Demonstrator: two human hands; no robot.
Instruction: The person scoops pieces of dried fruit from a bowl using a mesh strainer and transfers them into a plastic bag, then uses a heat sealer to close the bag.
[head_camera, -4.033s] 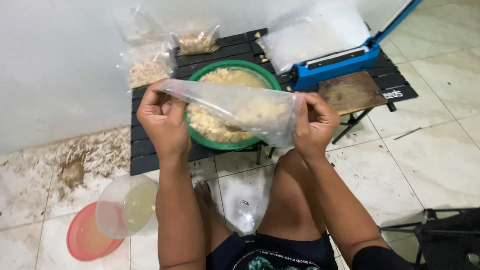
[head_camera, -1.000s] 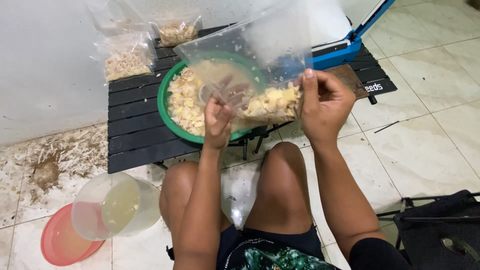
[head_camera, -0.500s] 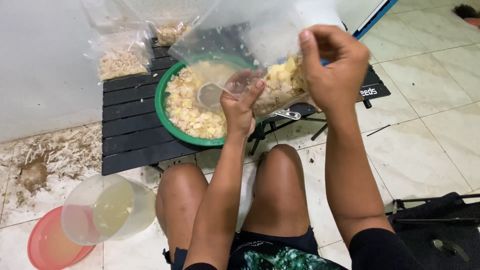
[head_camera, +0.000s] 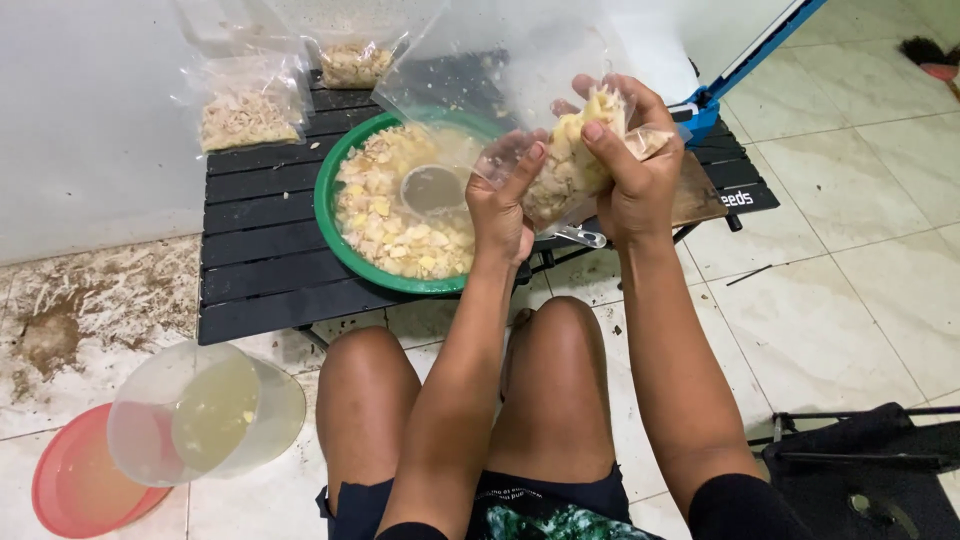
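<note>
Both hands hold a clear plastic bag (head_camera: 500, 70) with pale yellow food pieces (head_camera: 570, 165) in its lower end, raised above a green bowl (head_camera: 335, 235). My left hand (head_camera: 503, 205) presses against the bag from the left. My right hand (head_camera: 625, 165) grips the filled end from the right, fingers wrapped around it. The bowl holds more of the yellow and white pieces and a small round scoop (head_camera: 432, 188). It stands on a low black slatted table (head_camera: 260, 270). My bare knees are just below the table.
Two filled clear bags (head_camera: 245, 105) (head_camera: 352, 60) lie at the back of the table by a white wall. A blue bag sealer (head_camera: 745, 65) sits at the right. On the tiled floor: a clear tub with yellowish liquid (head_camera: 205, 415), a red lid (head_camera: 70, 485), black stool (head_camera: 870, 475).
The bag went from held flat and wide to bunched up: my hands have closed in around its filled end. My left hand came off the scoop, which now lies in the bowl.
</note>
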